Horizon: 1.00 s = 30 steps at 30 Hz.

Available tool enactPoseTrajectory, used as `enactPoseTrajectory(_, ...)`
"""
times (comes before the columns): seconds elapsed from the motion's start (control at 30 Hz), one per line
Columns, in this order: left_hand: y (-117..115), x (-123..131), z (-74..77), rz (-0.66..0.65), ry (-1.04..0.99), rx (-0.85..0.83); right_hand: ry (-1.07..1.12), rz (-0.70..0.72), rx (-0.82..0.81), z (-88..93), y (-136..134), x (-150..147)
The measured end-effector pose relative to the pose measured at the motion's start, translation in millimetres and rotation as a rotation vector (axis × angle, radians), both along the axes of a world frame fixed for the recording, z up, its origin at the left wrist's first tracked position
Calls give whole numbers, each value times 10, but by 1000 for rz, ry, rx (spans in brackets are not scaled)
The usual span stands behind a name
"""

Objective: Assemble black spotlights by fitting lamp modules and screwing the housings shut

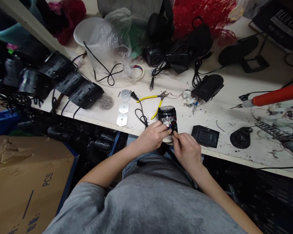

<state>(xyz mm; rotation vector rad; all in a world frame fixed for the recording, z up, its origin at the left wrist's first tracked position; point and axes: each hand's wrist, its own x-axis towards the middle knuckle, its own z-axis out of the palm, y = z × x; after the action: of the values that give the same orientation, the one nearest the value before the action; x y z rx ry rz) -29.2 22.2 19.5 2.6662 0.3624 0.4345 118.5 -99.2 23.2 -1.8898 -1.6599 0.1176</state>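
Observation:
Both my hands work at the front edge of the white workbench (217,73). My left hand (151,137) grips the lower left of an open black device housing (167,118), which has a round, dotted silver disc and thin coloured wires inside. My right hand (187,151) pinches a small dark part (172,128) at the housing's lower edge; its fingertips partly hide that part. Yellow-handled wire cutters (152,100) lie just above my hands. A black cord (140,113) runs from a power plug (134,96) down towards my left hand.
Behind the cutters lie several punched metal plates (123,107) and a dish of steel balls (106,102). A black cover plate (205,136) lies to the right, near a red-handled soldering iron (275,96). Black housings, bagging and cables crowd the back; a cardboard box (26,175) stands lower left.

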Motion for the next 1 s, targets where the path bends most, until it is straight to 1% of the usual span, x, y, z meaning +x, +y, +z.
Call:
enactPoseTrajectory(0.07, 9, -20, -19, 0, -11, 48, 15, 35, 10, 39, 3, 61)
enactPoseTrajectory(0.13, 12, -47, -42, 19, -32, 120, 79, 77, 9, 133, 55, 225)
enactPoseTrajectory(0.17, 12, -62, -55, 33, -48, 160, 106, 74, 17, 197, 102, 337)
enactPoseTrajectory(0.2, 10, -75, -69, 46, -67, 196, 130, 51, 29, 268, 161, 455)
enactPoseTrajectory(0.27, 6, -95, -92, 59, -104, 249, 106, -82, 107, 399, 297, 657)
enactPoseTrajectory(0.3, 3, -100, -100, 61, -118, 265, 116, -121, 132, 446, 361, 720)
enactPoseTrajectory(0.33, -2, -101, -105, 64, -127, 275, 137, -126, 134, 474, 417, 749)
enactPoseTrajectory(0.4, -17, -98, -103, 78, -150, 283, 185, -66, 88, 466, 490, 728)
enactPoseTrajectory(0.47, -41, -97, -88, 107, -187, 274, 184, 8, 37, 399, 520, 683)
enactPoseTrajectory(0.5, -55, -103, -80, 125, -212, 259, 167, 19, 31, 360, 532, 686)
enactPoseTrajectory(0.57, -75, -132, -65, 169, -278, 200, 111, -30, 68, 301, 585, 783)
enactPoseTrajectory(0.67, -58, -208, -56, 269, -364, 23, 0, -217, 146, 273, 793, 1117)
enactPoseTrajectory(0.7, -34, -231, -55, 307, -364, -54, -30, -269, 126, 271, 893, 1244)
enactPoseTrajectory(0.73, -2, -249, -54, 340, -343, -136, -41, -309, 56, 269, 997, 1363)
enactPoseTrajectory(0.8, 77, -261, -46, 366, -247, -291, -20, -315, -193, 262, 1193, 1555)
enactPoseTrajectory(0.87, 160, -241, -28, 327, -133, -411, 34, -286, -367, 250, 1332, 1683)
enactPoseTrajectory(0.9, 199, -223, -16, 294, -88, -450, 63, -264, -399, 243, 1373, 1731)
enactPoseTrajectory(0.93, 235, -201, -4, 262, -54, -478, 91, -244, -398, 232, 1398, 1774)
enactPoseTrajectory(1.0, 300, -156, 20, 209, -21, -511, 129, -201, -355, 201, 1417, 1860)
